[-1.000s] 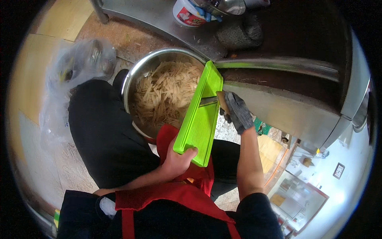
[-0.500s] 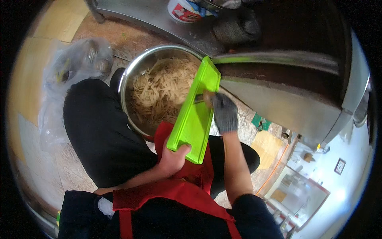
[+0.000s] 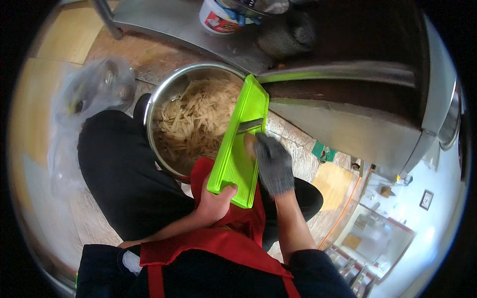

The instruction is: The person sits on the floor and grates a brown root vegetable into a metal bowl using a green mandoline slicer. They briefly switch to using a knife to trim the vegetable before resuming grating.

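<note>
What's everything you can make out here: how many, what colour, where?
slicer: 1, green, slanted at pot's right
brown piece: 1, brown, on slicer
pot: 1, silver, left of slicer
strips: uncountable, pale, in pot
plastic bag: 1, clear, far left
bucket: 1, white and red, top
metal table: 1, grey, top
wall frame: 1, dark, right
apron: 1, red, on person
left hand: 1, bare, gripping slicer's lower end
right hand: 1, grey-gloved, holding brown piece
</note>
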`<state>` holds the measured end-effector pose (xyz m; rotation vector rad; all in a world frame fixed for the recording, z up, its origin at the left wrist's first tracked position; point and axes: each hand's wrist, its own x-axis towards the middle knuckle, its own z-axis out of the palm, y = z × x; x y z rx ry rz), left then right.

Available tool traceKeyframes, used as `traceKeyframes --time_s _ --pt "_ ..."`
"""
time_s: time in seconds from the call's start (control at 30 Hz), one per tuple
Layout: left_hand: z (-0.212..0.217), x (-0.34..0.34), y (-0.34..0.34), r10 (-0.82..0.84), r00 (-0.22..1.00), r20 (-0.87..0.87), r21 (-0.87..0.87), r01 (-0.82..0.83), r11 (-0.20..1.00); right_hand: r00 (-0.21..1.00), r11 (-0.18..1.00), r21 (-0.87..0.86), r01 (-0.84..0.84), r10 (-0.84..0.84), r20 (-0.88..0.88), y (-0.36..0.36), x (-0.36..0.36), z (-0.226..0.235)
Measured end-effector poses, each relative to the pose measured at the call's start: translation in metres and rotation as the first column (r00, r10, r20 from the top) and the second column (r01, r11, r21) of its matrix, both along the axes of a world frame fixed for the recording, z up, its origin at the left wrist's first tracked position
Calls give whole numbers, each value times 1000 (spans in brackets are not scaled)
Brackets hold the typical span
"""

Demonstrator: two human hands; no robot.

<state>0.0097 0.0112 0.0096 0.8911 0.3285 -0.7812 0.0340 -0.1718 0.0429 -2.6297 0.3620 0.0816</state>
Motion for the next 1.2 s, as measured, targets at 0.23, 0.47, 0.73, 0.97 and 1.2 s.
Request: traceKeyframes --time_s 0.23,0.47,0.73,0.97,1.2 --pt "-20 -17 -20 -214 973 89 154 199 968 980 838 -510 -192 138 -143 -133 18 -122" --pt "-23 -9 -7 191 980 -63 -18 -192 981 992 978 205 30 -5 -124 0 -25 26" --pt "-19 -11 -20 -59 986 155 95 45 994 955 939 -173 297 -296 30 -103 47 -118" --pt "-32 -8 4 -48 996 69 236 31 971 992 992 126 -29 13 126 -24 -5 5" --pt "-5 -9 -11 -119 993 15 111 117 987 946 953 -29 303 -304 -113 -65 36 -43"
